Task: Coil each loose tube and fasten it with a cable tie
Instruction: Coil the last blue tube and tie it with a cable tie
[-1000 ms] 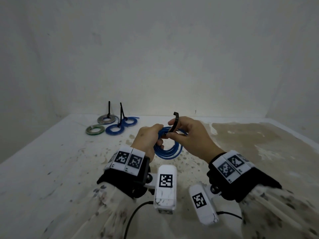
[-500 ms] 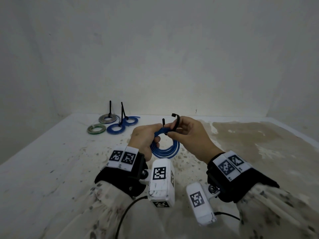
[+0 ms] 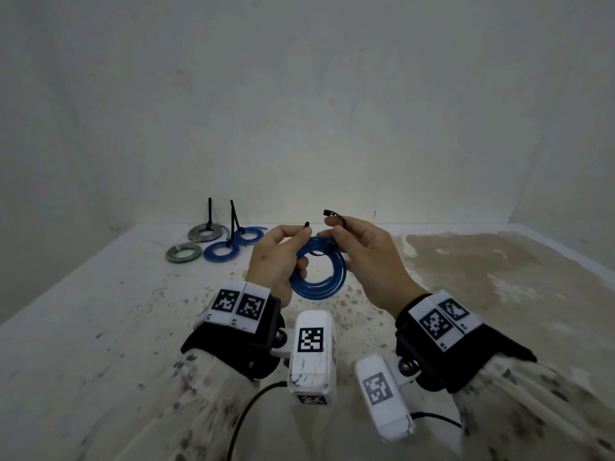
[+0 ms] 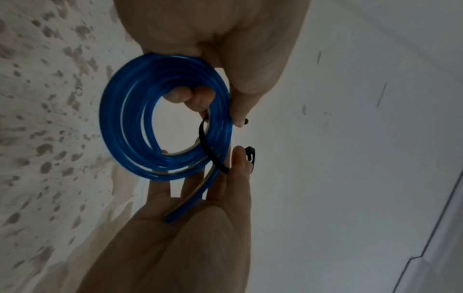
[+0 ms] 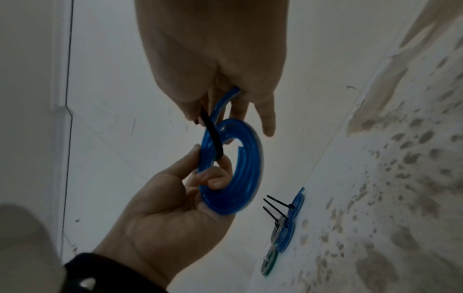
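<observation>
Holding the blue coil upright above the speckled table, the left hand grips its near rim, fingers curled through the centre hole. The black cable tie now passes through that hole and around the coil's bundled turns. Half a second ago the tie's two ends stood close together above the coil; they now sit apart, the pointed tail pinched at the left fingertips and the square head pinched by the right hand. Judgement: the tie is wrapped but not yet closed; the tail remains to be fed into the head.

The coil is glossy, translucent tubing wound in several flat turns, with one loose end lying across the right palm. The tie is a thin, flexible matte strap. Left of and behind the coil, four finished coils lie flat on the table, some with tie tails standing upright.
</observation>
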